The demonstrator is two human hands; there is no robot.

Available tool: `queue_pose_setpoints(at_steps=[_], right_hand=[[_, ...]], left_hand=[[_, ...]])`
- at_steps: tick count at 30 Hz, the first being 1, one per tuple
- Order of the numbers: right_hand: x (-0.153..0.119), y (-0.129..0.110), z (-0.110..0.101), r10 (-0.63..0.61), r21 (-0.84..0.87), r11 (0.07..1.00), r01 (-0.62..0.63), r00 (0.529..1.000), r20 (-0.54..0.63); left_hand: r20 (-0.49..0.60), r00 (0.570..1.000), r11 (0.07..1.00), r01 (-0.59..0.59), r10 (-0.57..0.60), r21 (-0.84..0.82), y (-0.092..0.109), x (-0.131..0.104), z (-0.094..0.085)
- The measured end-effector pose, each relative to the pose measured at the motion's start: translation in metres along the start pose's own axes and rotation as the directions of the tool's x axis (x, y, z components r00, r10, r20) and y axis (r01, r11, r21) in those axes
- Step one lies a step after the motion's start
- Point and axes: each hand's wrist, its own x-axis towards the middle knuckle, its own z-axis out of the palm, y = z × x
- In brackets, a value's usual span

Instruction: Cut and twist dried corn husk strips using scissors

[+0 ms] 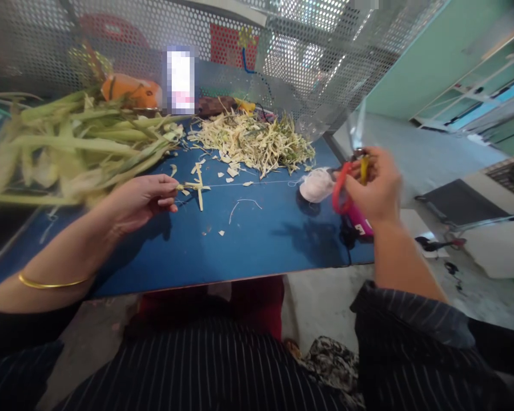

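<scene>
Across a blue worktop [248, 245], backed by a perforated metal panel [154, 34], a heap of pale-green husks [81, 140] spreads over the far left, with an orange object [131, 91] behind it. A bright upright rectangle [180, 80], its face blurred, stands next along the rear. Right of it, a mound of shredded strips [257, 142] fills the back of the worktop, scraps [232, 171] scattered before it. A ball of white thread [316, 187] lies farther right, close to a magenta object [360, 222] partly covered by the person's wrist and scissors.

At left, the person's left hand [154, 197], a gold bangle [53, 283] on the forearm, pinches a small cross-shaped husk piece [199, 186] between thumb and fingers, over the worktop in front of the husks. A taut thread [257, 183] runs from the piece toward the ball. At right, the right hand [374, 182] is raised, fingers closed around red-and-yellow-handled scissors [341, 191], blades pointing up.

White marking [360, 229] shows on the magenta object, too small to read.
</scene>
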Motion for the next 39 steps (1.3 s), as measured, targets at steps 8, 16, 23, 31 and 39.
queue_pose_setpoints(at_steps=[8, 16, 23, 31, 39], right_hand=[[-0.082, -0.026, 0.025, 0.086, 0.350, 0.716, -0.605, 0.574, 0.815], [-0.066, -0.047, 0.062, 0.247, 0.238, 0.654, -0.718, 0.501, 0.830], [-0.056, -0.039, 0.084, 0.350, 0.188, 0.767, -0.614, 0.645, 0.679], [-0.066, -0.026, 0.065, 0.192, -0.617, 0.776, 0.133, 0.882, 0.431], [-0.057, -0.070, 0.075, -0.161, -0.485, 0.767, 0.420, 0.858, 0.488]], left_hand=[[0.047, 0.999, 0.999, 0.003, -0.001, -0.051, -0.003, 0.001, 0.000], [0.048, 0.999, 0.996, 0.014, -0.010, -0.088, -0.002, -0.003, 0.001], [0.089, 0.996, 0.994, 0.009, 0.001, -0.106, -0.009, 0.002, -0.005], [0.127, 0.991, 0.990, 0.058, -0.041, -0.132, -0.009, -0.002, -0.002], [0.140, 0.989, 0.997, -0.032, 0.041, -0.066, -0.012, -0.012, 0.018]])
